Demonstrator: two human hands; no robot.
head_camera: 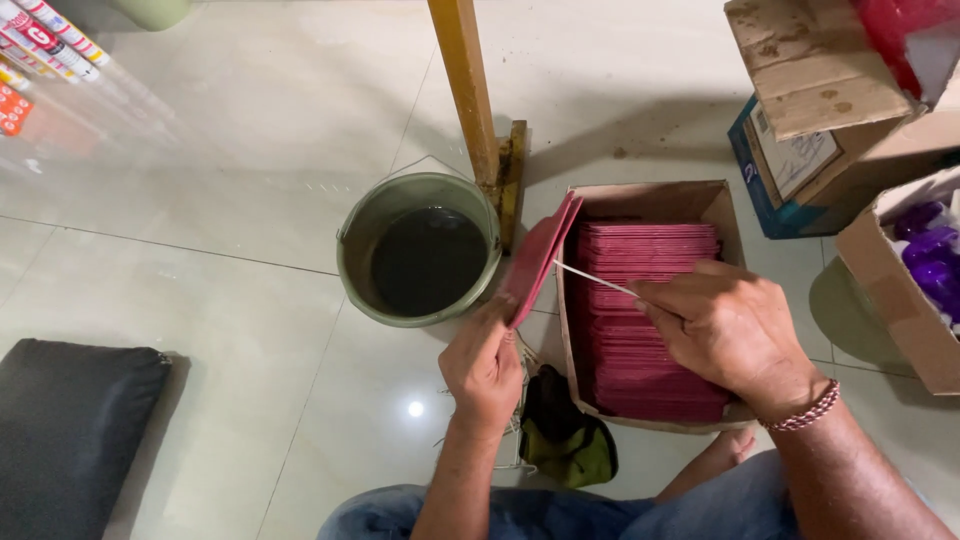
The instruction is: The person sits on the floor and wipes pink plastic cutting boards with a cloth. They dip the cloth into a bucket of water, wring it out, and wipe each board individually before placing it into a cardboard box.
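Bare forearms, blue jeans [520, 512], a red-and-white beaded bracelet [802, 410] at the right wrist.

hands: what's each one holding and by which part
The left hand grips a small stack of maroon folded cards by its lower end. The right hand pinches a thin pale stick at its near end.

Both forearms rise from the lower edge of the frame toward its centre. The left hand [484, 362], just left of centre, is held upright with fingers curled closed and thumb pressed in a grip. The right hand [728, 328], right of centre, is turned palm down with knuckles up, fingertips pinched together pointing left, a beaded band at the wrist.
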